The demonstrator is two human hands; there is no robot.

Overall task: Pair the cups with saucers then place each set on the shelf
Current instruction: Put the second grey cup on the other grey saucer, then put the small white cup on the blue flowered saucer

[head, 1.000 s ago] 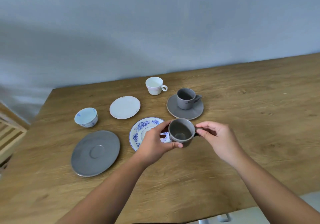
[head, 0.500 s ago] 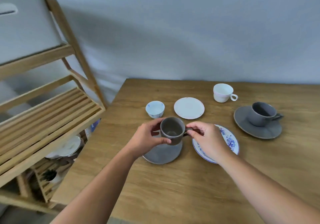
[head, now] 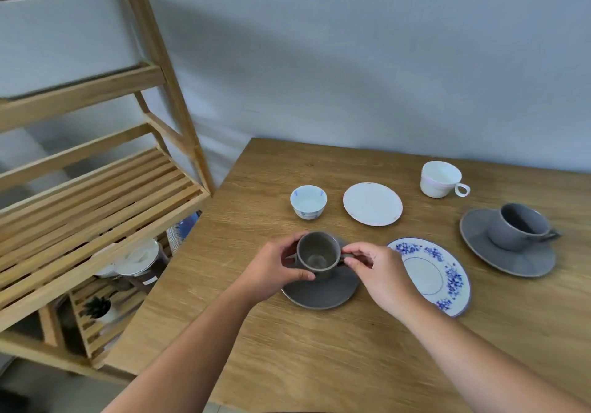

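Dark grey cup (head: 317,255): upright, mouth open to the camera, held between both hands directly over the dark grey saucer (head: 320,291) — whether its base touches the saucer cannot be told.
Left hand (head: 274,269): curled round the cup's left side, thumb along the near wall, fingers (head: 292,242) wrapped behind the rim.
Right hand (head: 380,273): pinching the cup's handle on the right side with thumb and fingertips, the rest of the hand lying over the left edge of the blue-flowered saucer (head: 435,273).
Dark grey saucer: flat on the wooden table (head: 335,355), near its left edge, partly hidden by the cup and the left hand.
Blue-flowered saucer: just beside the dark saucer on the right, bare, white centre with a blue floral band.
Small blue-and-white cup (head: 308,201): no handle seen, stands alone beyond the held cup.
White saucer (head: 372,203): bare, just right of the small cup.
White cup (head: 442,179): farther right near the wall, handle pointing right, not on a saucer.
Second grey cup (head: 518,226): already seated on its grey saucer (head: 508,257) at the far right — handle to the right.
Wooden shelf (head: 96,208): slatted, left of the table; the middle slats are bare, lower levels hold blurred items, among them a small potted plant (head: 97,307).
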